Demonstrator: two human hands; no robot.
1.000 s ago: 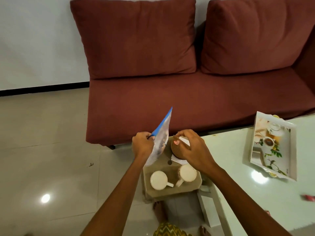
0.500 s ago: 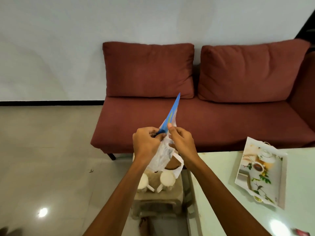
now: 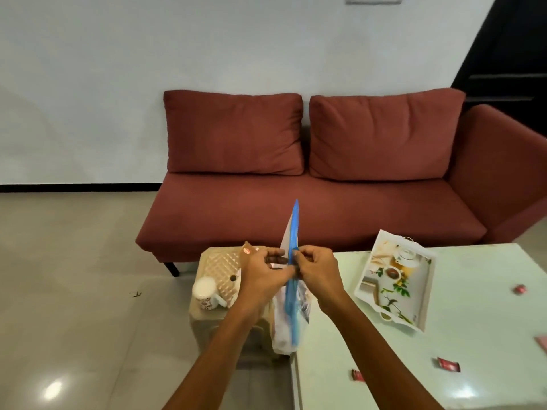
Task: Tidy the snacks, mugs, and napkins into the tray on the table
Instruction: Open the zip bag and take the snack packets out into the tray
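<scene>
- Both hands have risen from the stool top since a second ago, and the blue-and-white snack bag (image 3: 291,294) has come up with them; it now stands edge-on between the two hands.
- Left hand (image 3: 264,275) and right hand (image 3: 318,269) each pinch the bag from opposite sides near its middle, fingers closed on the film, the bag's point rising above them toward the sofa and its lower end hanging below the wrists.
- Beneath the left forearm stands a beige plastic stool (image 3: 220,266) with a quilted top; a white mug (image 3: 205,292) with a patterned base sits at its near left corner, and a brown edge with a red sticker (image 3: 247,251) shows just past the left hand's knuckles.
- Whatever else sits on the stool is hidden behind the hands and the bag.
- On the pale green desk (image 3: 473,335) to the right lies the printed tray (image 3: 367,287), tilted at an angle, holding none of the items, well apart from the bag.
- Small red wrapped sweets (image 3: 448,364) are scattered across the desk's near and right side.
- A red two-cushion sofa (image 3: 296,202) fills the background against a white wall, above a tiled floor (image 3: 74,276).
</scene>
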